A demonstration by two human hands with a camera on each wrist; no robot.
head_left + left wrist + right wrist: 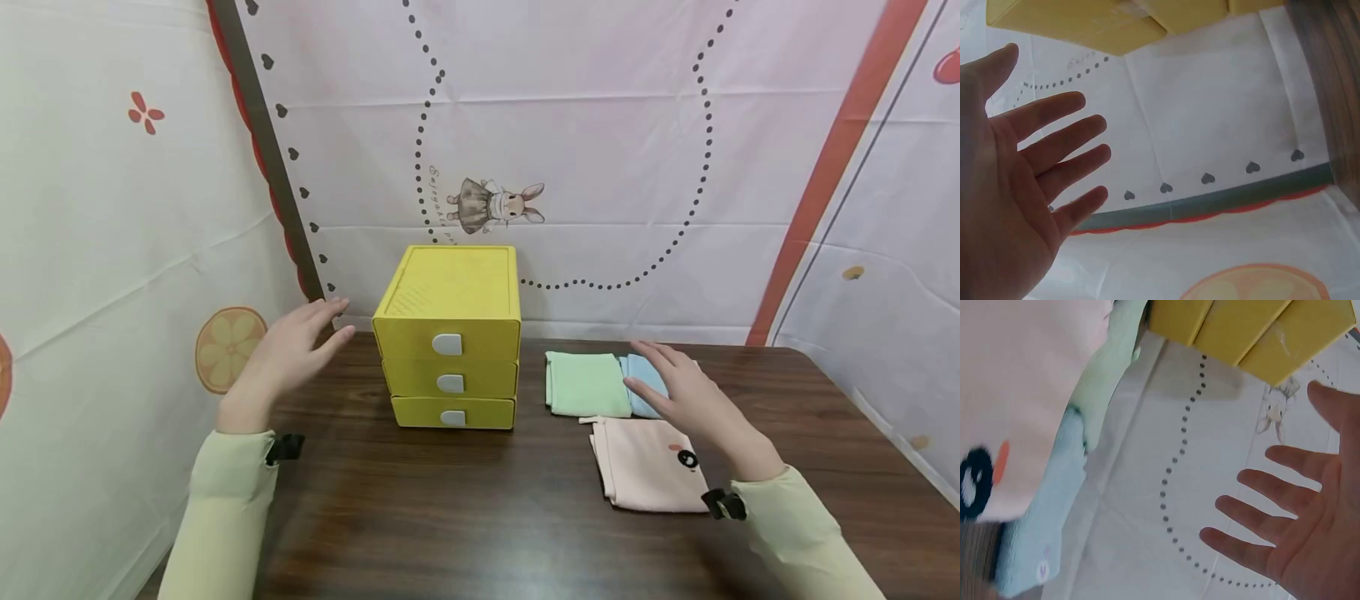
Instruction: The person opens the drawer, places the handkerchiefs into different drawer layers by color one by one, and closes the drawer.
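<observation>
A yellow drawer box (447, 283) with three closed drawers and pale tab handles stands on the table. Left of it my left hand (292, 350) is held in the air, fingers spread and holding nothing; its palm shows in the left wrist view (1016, 181). My right hand (693, 396) hovers over the cloths on the right, also with straight fingers and nothing held. Under and beside it lie a folded green cloth (587, 385), a folded blue cloth (643, 379) partly hidden by the hand, and a folded pink cloth (645, 471) with a printed eye.
The dark wooden table (450, 517) runs back to a printed white curtain (600, 167) with a rabbit figure. Another stretch of curtain (127, 250) closes off the left side. Black straps sit at both sleeve cuffs.
</observation>
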